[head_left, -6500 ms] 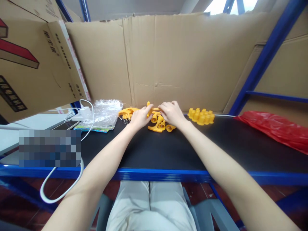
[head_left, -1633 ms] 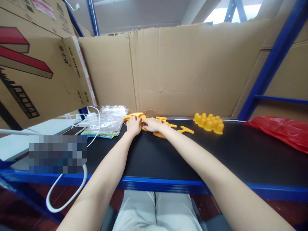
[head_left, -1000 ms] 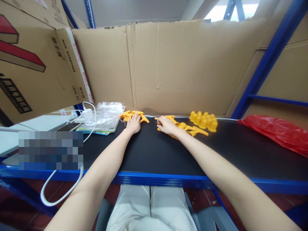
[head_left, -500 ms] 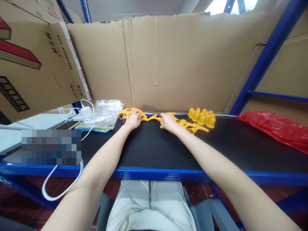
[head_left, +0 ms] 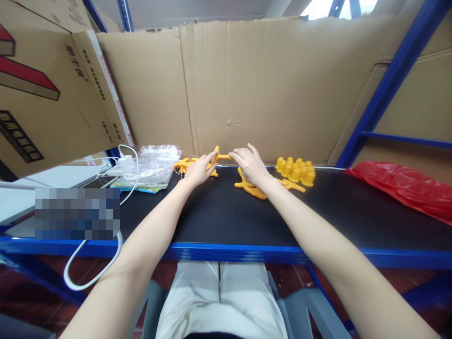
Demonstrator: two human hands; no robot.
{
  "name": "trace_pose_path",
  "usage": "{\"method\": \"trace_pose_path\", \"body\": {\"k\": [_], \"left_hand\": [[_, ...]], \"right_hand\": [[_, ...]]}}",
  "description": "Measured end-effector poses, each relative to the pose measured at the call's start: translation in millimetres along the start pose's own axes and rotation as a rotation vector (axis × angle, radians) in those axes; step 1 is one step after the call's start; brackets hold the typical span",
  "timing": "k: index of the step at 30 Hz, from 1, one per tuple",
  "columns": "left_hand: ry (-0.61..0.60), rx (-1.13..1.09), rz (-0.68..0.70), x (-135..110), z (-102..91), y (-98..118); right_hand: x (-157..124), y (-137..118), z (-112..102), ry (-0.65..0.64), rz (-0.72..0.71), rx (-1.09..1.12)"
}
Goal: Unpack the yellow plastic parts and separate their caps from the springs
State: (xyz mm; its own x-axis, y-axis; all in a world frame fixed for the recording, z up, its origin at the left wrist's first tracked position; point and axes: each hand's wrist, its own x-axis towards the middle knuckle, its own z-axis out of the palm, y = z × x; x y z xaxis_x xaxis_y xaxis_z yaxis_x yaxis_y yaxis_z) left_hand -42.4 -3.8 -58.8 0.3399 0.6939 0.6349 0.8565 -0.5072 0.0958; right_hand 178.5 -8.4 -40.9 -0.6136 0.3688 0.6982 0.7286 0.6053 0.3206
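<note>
Above the back of the black tabletop, a yellow branch-like plastic piece (head_left: 223,157) spans the gap between my hands. The fingers of my left hand (head_left: 199,171) pinch its upright left end. My right hand (head_left: 250,165) has its fingertips closed on the right end. Below my right hand lie more yellow branching pieces (head_left: 252,189), partly hidden by the hand and wrist. A pile of similar yellow pieces (head_left: 181,164) sits beside my left hand, with a small dark beaded chain near it.
Several yellow cup-shaped pieces (head_left: 296,170) stand in rows at the back right. A red plastic bag (head_left: 399,188) lies at far right. Clear plastic packaging (head_left: 155,165) and a white cable (head_left: 136,174) are on the left. A cardboard wall (head_left: 275,94) rises behind the table.
Both hands have come up from the tabletop, lifting one yellow branch-like piece between them. Some yellow pieces under my right hand now lie in a different arrangement.
</note>
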Motion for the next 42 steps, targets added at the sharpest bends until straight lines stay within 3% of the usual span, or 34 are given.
{"method": "trace_pose_path", "body": {"k": [4,8,13,24,34,42], "left_hand": [[0.050,-0.004,0.022,1.8,0.4,-1.3],[0.087,0.058,0.017,3.5,2.8,-0.6],[0.009,0.151,0.029,3.4,3.3,6.5],[0.005,0.096,-0.008,5.1,-3.0,19.6],[-0.031,0.118,0.005,3.2,-1.1,16.3],[-0.022,0.060,0.015,4.4,-2.5,17.9]], "right_hand": [[0.2,-4.2,1.4,-0.022,-0.041,0.016],[-0.6,-11.5,4.1,-0.159,0.089,0.001],[-2.1,-13.8,4.4,-0.328,0.198,0.016],[1.4,-12.4,-5.7,-0.203,0.150,-0.133],[-1.6,-11.6,2.1,-0.324,0.165,-0.077],[0.7,-12.5,-5.2,-0.240,0.170,-0.084]]}}
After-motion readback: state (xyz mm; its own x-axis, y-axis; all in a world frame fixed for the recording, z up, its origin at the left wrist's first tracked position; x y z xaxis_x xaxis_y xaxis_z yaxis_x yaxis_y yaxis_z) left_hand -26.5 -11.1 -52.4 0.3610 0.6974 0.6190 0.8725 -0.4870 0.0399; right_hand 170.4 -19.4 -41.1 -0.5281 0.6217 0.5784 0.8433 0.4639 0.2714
